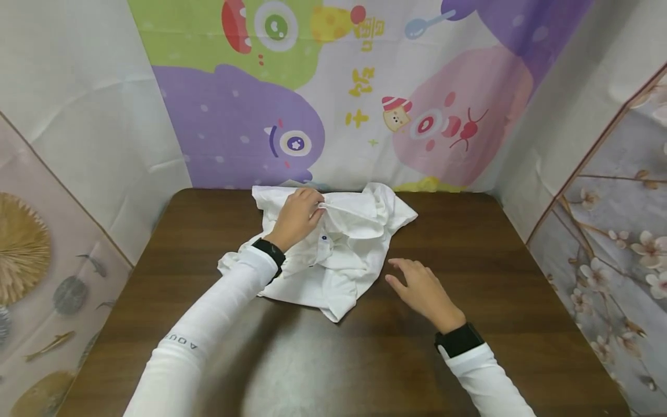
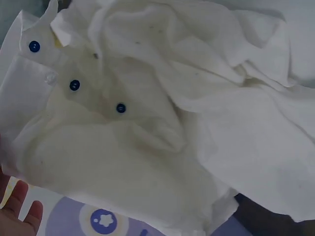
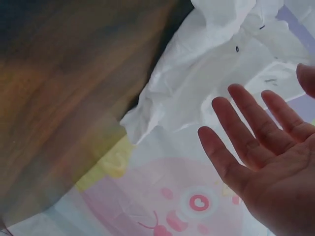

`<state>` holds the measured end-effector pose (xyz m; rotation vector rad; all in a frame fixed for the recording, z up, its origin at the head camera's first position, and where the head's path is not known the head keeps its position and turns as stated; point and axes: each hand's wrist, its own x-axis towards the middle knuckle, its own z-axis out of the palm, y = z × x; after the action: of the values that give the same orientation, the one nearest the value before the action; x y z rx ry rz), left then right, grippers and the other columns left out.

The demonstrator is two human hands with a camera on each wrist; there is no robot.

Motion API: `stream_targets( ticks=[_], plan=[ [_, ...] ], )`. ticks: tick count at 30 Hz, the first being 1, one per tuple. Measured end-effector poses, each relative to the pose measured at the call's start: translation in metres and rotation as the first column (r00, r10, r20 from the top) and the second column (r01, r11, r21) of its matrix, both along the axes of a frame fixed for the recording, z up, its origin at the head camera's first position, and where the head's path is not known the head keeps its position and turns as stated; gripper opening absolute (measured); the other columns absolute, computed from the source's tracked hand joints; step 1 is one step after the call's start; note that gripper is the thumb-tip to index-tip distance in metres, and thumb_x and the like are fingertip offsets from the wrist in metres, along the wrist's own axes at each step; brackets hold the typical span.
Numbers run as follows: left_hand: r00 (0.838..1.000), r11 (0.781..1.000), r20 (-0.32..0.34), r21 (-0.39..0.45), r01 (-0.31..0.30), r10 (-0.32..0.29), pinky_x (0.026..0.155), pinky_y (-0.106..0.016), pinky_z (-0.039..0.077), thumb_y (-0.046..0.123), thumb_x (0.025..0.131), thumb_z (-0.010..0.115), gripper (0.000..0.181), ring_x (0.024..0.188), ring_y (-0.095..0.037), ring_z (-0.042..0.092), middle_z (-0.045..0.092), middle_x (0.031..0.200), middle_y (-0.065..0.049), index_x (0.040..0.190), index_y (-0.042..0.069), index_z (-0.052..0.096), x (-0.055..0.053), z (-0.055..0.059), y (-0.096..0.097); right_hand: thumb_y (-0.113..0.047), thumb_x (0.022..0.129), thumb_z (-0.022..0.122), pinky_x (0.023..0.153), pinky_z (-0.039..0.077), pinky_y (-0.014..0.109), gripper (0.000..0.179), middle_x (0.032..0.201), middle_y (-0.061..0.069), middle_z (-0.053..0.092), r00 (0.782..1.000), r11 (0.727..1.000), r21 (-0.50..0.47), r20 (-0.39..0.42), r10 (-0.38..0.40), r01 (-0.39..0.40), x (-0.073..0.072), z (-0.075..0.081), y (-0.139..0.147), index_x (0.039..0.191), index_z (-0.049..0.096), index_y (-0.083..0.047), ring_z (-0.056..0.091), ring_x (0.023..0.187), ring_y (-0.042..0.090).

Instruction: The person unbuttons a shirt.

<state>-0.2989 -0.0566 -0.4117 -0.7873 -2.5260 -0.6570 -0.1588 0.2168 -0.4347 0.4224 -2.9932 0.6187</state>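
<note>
A crumpled white shirt [image 1: 359, 260] with dark blue buttons lies at the far middle of the table. My left hand [image 1: 297, 217] pinches its cloth near the far edge and holds it partly raised. In the left wrist view, several buttons show on the shirt [image 2: 147, 162], while only some fingers [image 2: 19, 201] appear at the lower left; the rest of that hand is hidden. To the right of the shirt, my right hand [image 1: 424, 289] hovers over the table, apart from the cloth. The right wrist view shows its fingers [image 3: 251, 137] spread and holding nothing.
The brown wooden table [image 1: 375, 359] meets a cartoon-printed cloth backdrop [image 1: 344, 156] at its far edge. Printed cloth walls stand at the left [image 1: 68, 231] and right [image 1: 609, 231]. Dark bands [image 1: 458, 340] circle both wrists.
</note>
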Motion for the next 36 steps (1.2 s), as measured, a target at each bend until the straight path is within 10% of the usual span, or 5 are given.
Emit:
stream_targets(
  ticks=[12, 20, 32, 36],
  plan=[
    [0.999, 0.985, 0.005, 0.165, 0.048, -0.049, 0.096, -0.045, 0.035, 0.018, 0.087, 0.062, 0.013, 0.111, -0.026, 0.051, 0.066, 0.103, -0.005, 0.098, 0.01, 0.063, 0.03, 0.03, -0.008, -0.016, 0.09, 0.06, 0.095, 0.041, 0.052, 0.054, 0.136, 0.021, 0.044, 0.997, 0.992, -0.1, 0.01, -0.079, 0.08, -0.027, 0.016, -0.003, 0.136, 0.039, 0.001, 0.045, 0.123, 0.038],
    [0.99, 0.95, -0.063, 0.282, 0.136, -0.123, 0.102, -0.039, 0.034, 0.012, 0.088, 0.061, 0.011, 0.105, -0.025, 0.054, 0.066, 0.099, -0.008, 0.097, 0.005, 0.063, 0.054, 0.039, -0.022, -0.002, 0.083, 0.065, 0.1, 0.038, 0.048, 0.071, 0.152, 0.015, 0.021, 0.986, 0.981, -0.165, -0.15, 0.078, -0.103, -0.044, 0.024, -0.012, 0.143, 0.026, 0.001, 0.032, 0.135, 0.033],
    [0.98, 0.877, -0.161, 0.448, 0.175, -0.114, 0.107, -0.032, 0.035, 0.004, 0.085, 0.063, 0.006, 0.088, -0.023, 0.061, 0.061, 0.082, -0.009, 0.09, 0.002, 0.061, 0.09, 0.047, -0.037, -0.005, 0.077, 0.073, 0.11, 0.03, 0.039, 0.053, 0.134, 0.012, 0.052, 0.855, 0.848, -0.264, -0.392, 0.341, -0.459, -0.045, 0.042, -0.028, 0.126, 0.055, -0.006, 0.041, 0.131, 0.031],
    [0.982, 0.885, -0.161, 0.436, 0.162, -0.1, 0.079, -0.023, 0.046, 0.004, 0.085, 0.064, 0.008, 0.076, -0.016, 0.055, 0.055, 0.078, -0.005, 0.092, 0.004, 0.061, 0.097, 0.047, -0.044, -0.004, 0.077, 0.073, 0.095, 0.045, 0.031, 0.039, 0.112, 0.011, 0.066, 0.826, 0.823, -0.275, -0.441, 0.351, -0.496, -0.04, 0.049, -0.033, 0.114, 0.062, -0.004, 0.061, 0.108, 0.028]
  ],
)
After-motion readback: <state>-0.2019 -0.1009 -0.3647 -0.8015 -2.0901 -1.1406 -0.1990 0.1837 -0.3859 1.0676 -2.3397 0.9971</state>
